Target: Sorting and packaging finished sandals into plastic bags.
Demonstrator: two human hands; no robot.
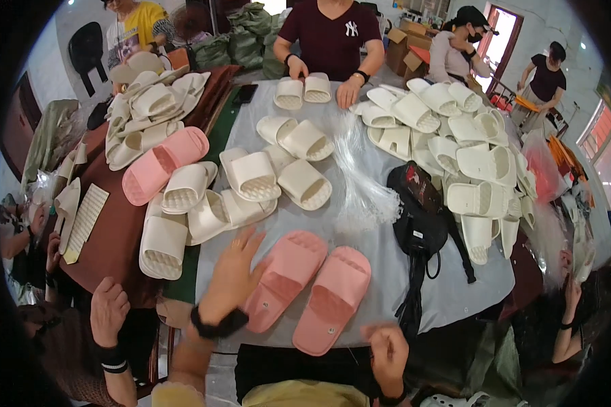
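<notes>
A pair of pink slippers lies side by side at the near edge of the table, the left slipper (288,271) and the right slipper (332,298), toes pointing away from me. My left hand (234,275), with a black wristband, has its fingers stretched out beside the left slipper. Whether it touches that slipper I cannot tell. To the right of the pair, my right hand (387,353) is raised with its fingers curled in, slightly blurred. Anything inside it is hidden. Several cream slippers (251,175) lie loose and overlapping beyond my left hand.
A bundle of clear plastic strips (363,183) and a black bag (417,224) lie mid-table. Cream slippers (478,163) are heaped at right, more (156,98) at far left with a pink slipper (163,166). A co-worker's hand (108,312) is left; another person holds slippers (303,91) opposite.
</notes>
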